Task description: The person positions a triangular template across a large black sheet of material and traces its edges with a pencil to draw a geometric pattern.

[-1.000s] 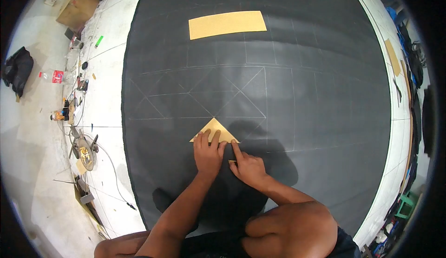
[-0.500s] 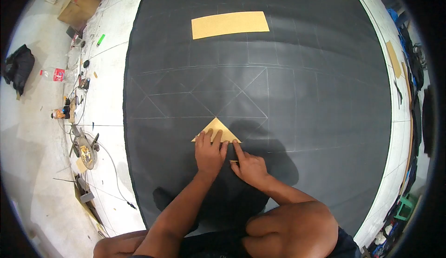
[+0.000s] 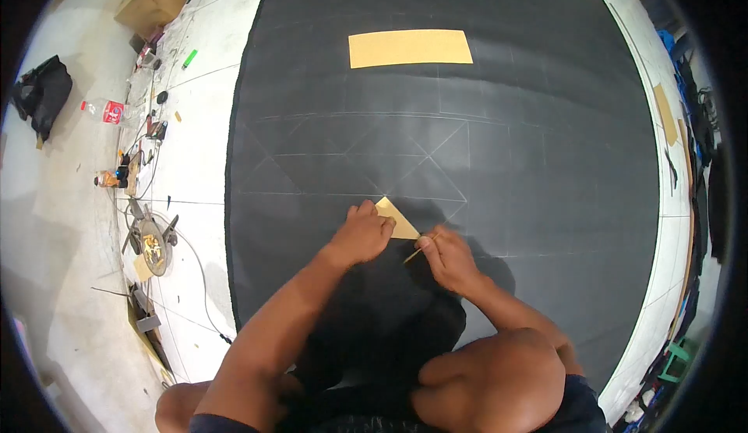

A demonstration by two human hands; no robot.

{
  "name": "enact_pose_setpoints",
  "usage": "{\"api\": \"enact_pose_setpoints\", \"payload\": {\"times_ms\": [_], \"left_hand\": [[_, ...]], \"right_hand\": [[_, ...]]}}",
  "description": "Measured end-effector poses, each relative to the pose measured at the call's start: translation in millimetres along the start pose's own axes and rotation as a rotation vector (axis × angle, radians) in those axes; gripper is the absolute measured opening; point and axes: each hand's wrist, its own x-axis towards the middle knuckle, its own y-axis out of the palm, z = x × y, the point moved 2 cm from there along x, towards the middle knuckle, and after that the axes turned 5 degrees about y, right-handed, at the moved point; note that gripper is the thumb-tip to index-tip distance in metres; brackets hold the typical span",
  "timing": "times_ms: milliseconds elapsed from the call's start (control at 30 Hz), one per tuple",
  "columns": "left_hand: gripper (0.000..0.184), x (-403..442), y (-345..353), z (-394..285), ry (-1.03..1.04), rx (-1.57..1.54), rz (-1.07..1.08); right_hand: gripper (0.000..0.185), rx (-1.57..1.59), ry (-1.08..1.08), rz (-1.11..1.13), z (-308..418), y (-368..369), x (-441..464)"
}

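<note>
A yellow triangular template [image 3: 396,220] lies flat on the black sheet [image 3: 576,183], its apex touching a drawn pale line. My left hand [image 3: 363,233] rests over its left part, fingers spread and pressing it down. At the template's right corner, my right hand [image 3: 446,257] is closed on a thin, light-coloured stick-like tool [image 3: 413,255], whose tip is hidden near the fingers. Thin pale lines form crossed diagonals and boxes on the sheet above the template.
A yellow rectangular piece [image 3: 411,49] lies farther up the sheet. On the left floor are a plastic bottle [image 3: 109,112], a green lighter [image 3: 189,60], a dish [image 3: 154,250] and a cable. A green stool [image 3: 675,360] stands at the lower right.
My left hand has shifted to the template's left edge. My right hand has moved to its right corner, with the thin tool turned upright and gripped. The view has shifted slightly.
</note>
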Motion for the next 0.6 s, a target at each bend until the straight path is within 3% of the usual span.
{"api": "enact_pose_setpoints", "payload": {"times_ms": [33,100,233,300,333,400,600], "left_hand": [[0.036,6,-4,5,0.001,0.0,-0.005],[0.04,13,-5,14,-0.012,-0.099,0.094],[0.044,35,-3,36,-0.064,-0.126,0.248],[0.055,41,-10,40,-0.013,-0.229,0.382],[0.055,39,-20,33,-0.006,-0.226,0.384],[0.059,37,-35,26,-0.235,-0.342,0.407],[0.063,31,-41,26,-0.224,-0.457,0.409]], "right_hand": [[0.027,-0.004,-0.003,-0.001,1,6,1],[0.028,0.248,0.223,0.106,3,33,3],[0.028,0.372,0.102,0.079,28,60,25],[0.026,0.312,0.1,0.197,30,75,33],[0.026,0.311,0.103,0.189,30,83,36],[0.025,0.305,-0.042,0.128,31,95,42],[0.023,0.239,0.009,0.128,34,104,47]]}}
